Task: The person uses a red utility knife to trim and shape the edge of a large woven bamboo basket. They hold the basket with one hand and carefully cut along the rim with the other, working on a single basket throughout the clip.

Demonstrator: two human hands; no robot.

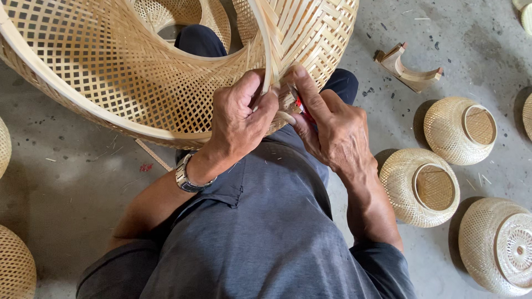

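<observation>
**Both hands at the rim of a large woven bamboo basket**

Nearest the camera is your lap: a dark grey shirt [260,243] and dark trousers [199,40], seen from above as you sit over a grey concrete floor [72,182].

Your left hand [241,119], with a silver metal wristwatch [187,178] on the wrist, grips the edge of a large round basket of pale woven bamboo strips [127,72]. Its fingers are curled and pressed together around the upright bamboo rim band [267,44], thumb on the near side.

Your right hand [330,130] sits just beside it, touching the same rim. Its thumb and fingers pinch a small red-handled tool [301,105]; most of the tool is hidden, so its kind cannot be told. A pale bamboo sliver [286,117] pokes out between the two hands.

The basket rests tilted over your knees, its open weave filling the upper left of the view.

Farther off, to your right on the floor, lie three smaller round woven bamboo baskets [421,187] in a loose cluster. Beyond them lies a curved wooden block [409,72]. More woven pieces show partly at the left edge [15,268].
</observation>
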